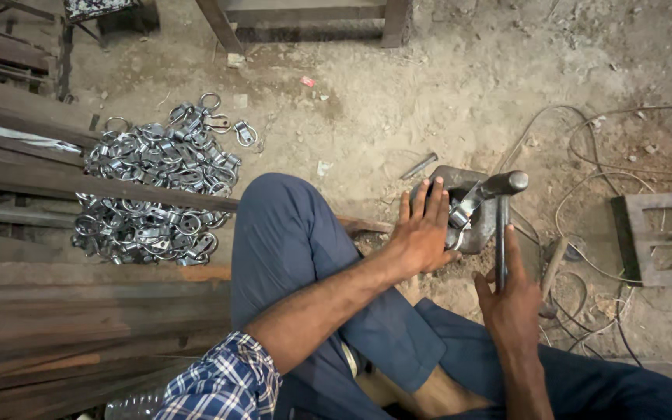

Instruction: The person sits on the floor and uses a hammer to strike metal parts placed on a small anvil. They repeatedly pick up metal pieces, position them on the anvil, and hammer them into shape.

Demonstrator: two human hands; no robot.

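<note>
My left hand (423, 233) rests on a grey metal block (449, 180) on the dirt floor, its fingers steadying a small shiny metal clip (462, 214) on the block. My right hand (510, 299) grips the handle of a hammer (501, 204), whose head sits just above the clip. My knee in blue trousers (285, 225) is raised to the left of the block.
A heap of shiny metal ring clips (153, 183) lies to the left. Long rusty steel bars (56, 311) run across the left side. Loose wires (600, 179) and a rusty square frame (666, 237) lie to the right. A small bolt (418, 166) rests near the block.
</note>
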